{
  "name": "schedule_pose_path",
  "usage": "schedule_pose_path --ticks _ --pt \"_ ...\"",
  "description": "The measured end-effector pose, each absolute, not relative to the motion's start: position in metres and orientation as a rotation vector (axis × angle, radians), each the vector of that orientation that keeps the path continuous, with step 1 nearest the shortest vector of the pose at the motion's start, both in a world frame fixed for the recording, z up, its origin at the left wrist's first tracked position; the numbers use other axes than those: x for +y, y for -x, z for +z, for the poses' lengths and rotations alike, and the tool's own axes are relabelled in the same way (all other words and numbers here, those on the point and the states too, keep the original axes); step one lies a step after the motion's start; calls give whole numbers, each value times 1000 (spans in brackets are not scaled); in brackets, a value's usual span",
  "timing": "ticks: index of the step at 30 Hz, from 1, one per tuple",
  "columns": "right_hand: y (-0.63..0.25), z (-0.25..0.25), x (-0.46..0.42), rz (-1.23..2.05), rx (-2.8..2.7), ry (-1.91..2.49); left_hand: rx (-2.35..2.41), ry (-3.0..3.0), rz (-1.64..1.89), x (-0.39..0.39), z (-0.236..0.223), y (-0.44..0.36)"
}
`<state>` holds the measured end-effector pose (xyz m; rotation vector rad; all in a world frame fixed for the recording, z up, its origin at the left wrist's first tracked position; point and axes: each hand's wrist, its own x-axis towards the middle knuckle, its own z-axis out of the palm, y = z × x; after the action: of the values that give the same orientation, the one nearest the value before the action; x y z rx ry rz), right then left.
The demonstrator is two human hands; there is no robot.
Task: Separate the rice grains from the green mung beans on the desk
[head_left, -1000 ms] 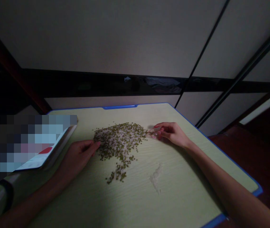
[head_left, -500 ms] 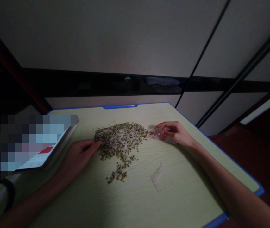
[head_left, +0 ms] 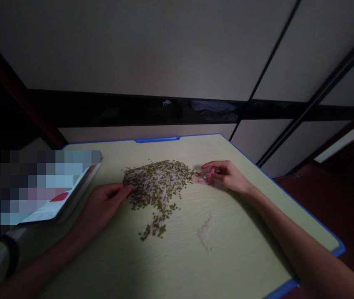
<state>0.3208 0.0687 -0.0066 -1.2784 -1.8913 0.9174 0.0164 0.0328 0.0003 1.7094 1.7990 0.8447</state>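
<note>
A spread pile of green beans mixed with white grains, probably rice [head_left: 161, 180], lies on the pale green table [head_left: 170, 270]. My left hand [head_left: 110, 197] rests at the pile's left edge, thumb and fingers pressed together; whatever may be between them is hidden. On the other side my right hand [head_left: 228, 175] grips a clear plastic container [head_left: 202, 177], its exact kind hard to make out. This see-through piece lies low on the tabletop, touching the pile's right edge, with a few beans at its end. A small separate heap of white grains [head_left: 206, 232] sits nearer to me.
At the left a tablet-like device [head_left: 44, 211] with a lit, partly blurred screen leans above the table. A dark curved strap or cable [head_left: 13, 253] is at the lower left. Blue trim edges the table, and a pale panelled cabinet [head_left: 133, 50] stands behind it.
My right hand has shifted slightly left, bringing the clear plastic container a little further toward the pile. My left hand and the heaps look unchanged.
</note>
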Motion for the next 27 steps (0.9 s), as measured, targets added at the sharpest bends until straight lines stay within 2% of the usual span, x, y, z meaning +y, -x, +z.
schedule_pose_path --ticks 27 --pt "-323 -4 67 1029 -1770 1372 1805 -1693 838 32 1 -16"
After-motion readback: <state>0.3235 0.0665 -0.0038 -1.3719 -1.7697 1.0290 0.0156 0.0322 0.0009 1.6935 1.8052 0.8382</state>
